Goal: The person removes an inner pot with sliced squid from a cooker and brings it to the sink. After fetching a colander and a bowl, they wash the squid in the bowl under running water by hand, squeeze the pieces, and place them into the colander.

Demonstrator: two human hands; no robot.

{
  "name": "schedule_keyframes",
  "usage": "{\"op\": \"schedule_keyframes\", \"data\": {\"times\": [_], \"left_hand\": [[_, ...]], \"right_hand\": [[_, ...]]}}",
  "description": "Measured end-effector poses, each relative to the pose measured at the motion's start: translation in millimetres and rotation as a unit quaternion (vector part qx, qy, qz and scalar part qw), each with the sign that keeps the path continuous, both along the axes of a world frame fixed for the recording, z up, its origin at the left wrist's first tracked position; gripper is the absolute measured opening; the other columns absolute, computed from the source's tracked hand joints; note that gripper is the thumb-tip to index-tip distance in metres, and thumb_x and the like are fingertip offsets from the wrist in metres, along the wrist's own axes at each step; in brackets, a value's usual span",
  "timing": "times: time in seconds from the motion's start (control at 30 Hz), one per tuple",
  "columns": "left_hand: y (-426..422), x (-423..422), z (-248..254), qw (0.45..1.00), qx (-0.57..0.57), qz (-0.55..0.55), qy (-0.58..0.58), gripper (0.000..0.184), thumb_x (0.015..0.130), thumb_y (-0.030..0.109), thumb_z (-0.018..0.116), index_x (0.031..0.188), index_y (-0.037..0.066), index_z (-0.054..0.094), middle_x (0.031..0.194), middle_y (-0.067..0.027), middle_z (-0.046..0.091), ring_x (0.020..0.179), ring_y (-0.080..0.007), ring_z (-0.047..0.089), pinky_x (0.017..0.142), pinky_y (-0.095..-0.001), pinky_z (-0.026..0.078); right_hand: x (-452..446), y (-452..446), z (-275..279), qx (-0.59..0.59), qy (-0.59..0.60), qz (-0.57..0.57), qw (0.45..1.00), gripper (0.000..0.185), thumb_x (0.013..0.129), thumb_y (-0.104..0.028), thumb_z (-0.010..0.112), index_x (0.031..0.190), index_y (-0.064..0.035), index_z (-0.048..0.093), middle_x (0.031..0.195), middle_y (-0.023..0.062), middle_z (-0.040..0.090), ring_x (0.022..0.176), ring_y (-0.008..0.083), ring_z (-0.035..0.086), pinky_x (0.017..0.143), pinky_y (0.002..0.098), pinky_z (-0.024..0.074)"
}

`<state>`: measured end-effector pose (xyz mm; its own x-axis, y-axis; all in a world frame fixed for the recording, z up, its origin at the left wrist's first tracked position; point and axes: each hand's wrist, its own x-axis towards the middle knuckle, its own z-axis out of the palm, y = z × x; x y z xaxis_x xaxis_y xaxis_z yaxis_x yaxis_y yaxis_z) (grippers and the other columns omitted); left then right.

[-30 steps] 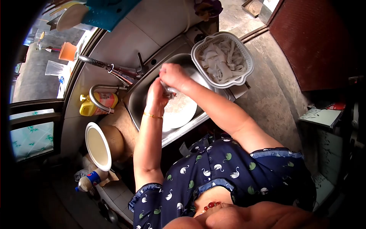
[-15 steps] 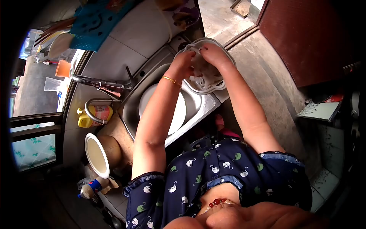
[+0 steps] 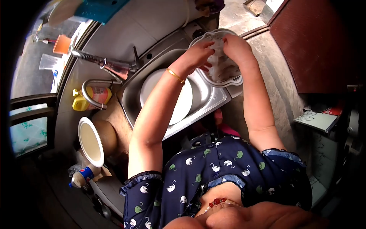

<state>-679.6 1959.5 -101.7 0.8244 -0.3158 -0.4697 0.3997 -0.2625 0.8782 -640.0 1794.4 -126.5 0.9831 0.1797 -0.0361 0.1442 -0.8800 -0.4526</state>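
A white plastic basin [image 3: 225, 83] sits at the right end of the sink, holding pale, wet-looking material [image 3: 222, 68] whose kind I cannot make out. Over the basin's left side is my left hand [image 3: 199, 57], a gold bangle on its wrist. Its fingers are spread and look free of anything. My right hand [image 3: 238, 49] reaches over the far right rim, fingers curled down at the pale material; what they pinch is hidden. In the steel sink bowl [image 3: 204, 89] lies a large white round dish [image 3: 185, 101], partly covered by my left forearm.
Left of the sink are a faucet [image 3: 116, 70], a yellow detergent jug [image 3: 93, 97] and a tan pot with a white rim [image 3: 91, 141]. A bottle with a blue label [image 3: 85, 175] lies below. A dark red door [image 3: 312, 45] stands at right.
My left hand has come up out of the basin's contents and its fingers have spread. My right hand has shifted toward the far right rim. The whole view has shifted slightly.
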Motion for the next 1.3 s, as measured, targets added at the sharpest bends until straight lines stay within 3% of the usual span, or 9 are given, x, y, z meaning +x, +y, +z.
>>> {"op": "schedule_keyframes", "data": {"times": [0.17,0.23,0.33,0.47,0.57,0.7,0.9,1.07,1.3], "left_hand": [[34.3,-20.2,-11.4,0.993,-0.014,0.031,-0.109,0.048,0.086,0.010,0.047,0.133,0.003,0.042,0.118,-0.0163,0.052,0.076,-0.0184,0.063,0.065,-0.0291,0.052],[55.8,-31.4,-15.3,0.992,0.016,0.036,-0.119,0.044,0.085,0.009,0.048,0.129,0.002,0.046,0.108,-0.0126,0.058,0.071,-0.0140,0.062,0.063,-0.0269,0.051],[101.4,-51.9,-42.3,0.990,0.011,0.097,-0.102,0.029,0.088,0.013,0.051,0.113,0.001,0.057,0.093,-0.0054,0.062,0.068,-0.0111,0.058,0.060,-0.0238,0.047],[173.2,-80.5,-110.6,0.978,0.058,0.198,-0.023,0.022,0.088,0.017,0.052,0.101,0.003,0.061,0.083,-0.0019,0.060,0.074,-0.0095,0.056,0.064,-0.0230,0.045],[222.7,-97.0,-178.9,0.953,0.215,0.199,-0.076,0.035,0.079,0.020,0.054,0.108,0.001,0.062,0.095,-0.0152,0.064,0.090,-0.0249,0.062,0.083,-0.0318,0.046],[253.4,-103.1,-246.9,0.926,0.331,0.150,-0.101,0.041,0.077,0.021,0.054,0.114,0.004,0.059,0.113,-0.0205,0.057,0.107,-0.0320,0.054,0.093,-0.0382,0.041],[255.4,-100.4,-301.9,0.880,0.422,0.100,-0.192,0.039,0.077,0.019,0.054,0.116,0.011,0.058,0.113,-0.0194,0.057,0.108,-0.0357,0.052,0.092,-0.0411,0.042],[249.2,-98.6,-318.3,0.909,0.384,0.032,-0.157,0.028,0.076,0.019,0.053,0.101,0.011,0.063,0.108,-0.0207,0.057,0.102,-0.0377,0.054,0.087,-0.0438,0.045],[237.0,-128.3,-313.0,0.947,0.298,0.098,-0.060,0.026,0.077,0.022,0.054,0.096,0.008,0.065,0.098,-0.0208,0.062,0.095,-0.0362,0.058,0.084,-0.0401,0.046]], "right_hand": [[2.9,20.8,-20.6,-0.111,-0.025,-0.022,0.993,0.028,0.080,-0.023,0.053,0.102,-0.0105,0.062,0.096,0.0151,0.064,0.092,0.0333,0.060,0.079,0.0428,0.0487],[-3.7,30.4,-22.5,-0.098,-0.042,-0.055,0.993,0.029,0.080,-0.024,0.050,0.104,-0.0136,0.064,0.113,0.0167,0.057,0.097,0.0374,0.059,0.080,0.0431,0.0495],[-20.9,55.5,-6.3,-0.029,-0.109,-0.059,0.992,0.024,0.080,-0.023,0.051,0.097,-0.0121,0.064,0.102,0.0169,0.061,0.091,0.0374,0.060,0.078,0.0429,0.0495],[-53.3,122.6,4.2,0.146,-0.042,0.106,0.983,0.020,0.080,-0.020,0.050,0.088,-0.0084,0.064,0.088,0.0170,0.063,0.085,0.0357,0.061,0.076,0.0410,0.0492],[-62.3,183.8,-47.2,0.131,0.096,0.223,0.961,0.022,0.081,-0.019,0.051,0.094,-0.0062,0.063,0.086,0.0157,0.064,0.085,0.0328,0.062,0.074,0.0384,0.0488],[-54.4,245.2,-160.2,-0.061,0.279,0.247,0.926,0.031,0.081,-0.018,0.051,0.106,-0.0026,0.061,0.102,0.0188,0.062,0.100,0.0328,0.058,0.085,0.0397,0.0465],[-66.3,257.9,-270.3,-0.075,0.106,0.214,0.968,0.037,0.083,-0.020,0.053,0.114,0.0005,0.053,0.119,0.0216,0.051,0.112,0.0335,0.049,0.094,0.0407,0.0408],[-75.5,258.5,-266.4,-0.073,0.137,0.240,0.958,0.031,0.084,-0.021,0.051,0.112,-0.0080,0.057,0.116,0.0161,0.054,0.111,0.0340,0.048,0.094,0.0423,0.0401],[-94.9,247.7,-274.0,-0.043,0.189,0.255,0.947,0.027,0.084,-0.022,0.050,0.106,-0.0083,0.059,0.109,0.0167,0.058,0.102,0.0357,0.053,0.088,0.0439,0.0432]]}}
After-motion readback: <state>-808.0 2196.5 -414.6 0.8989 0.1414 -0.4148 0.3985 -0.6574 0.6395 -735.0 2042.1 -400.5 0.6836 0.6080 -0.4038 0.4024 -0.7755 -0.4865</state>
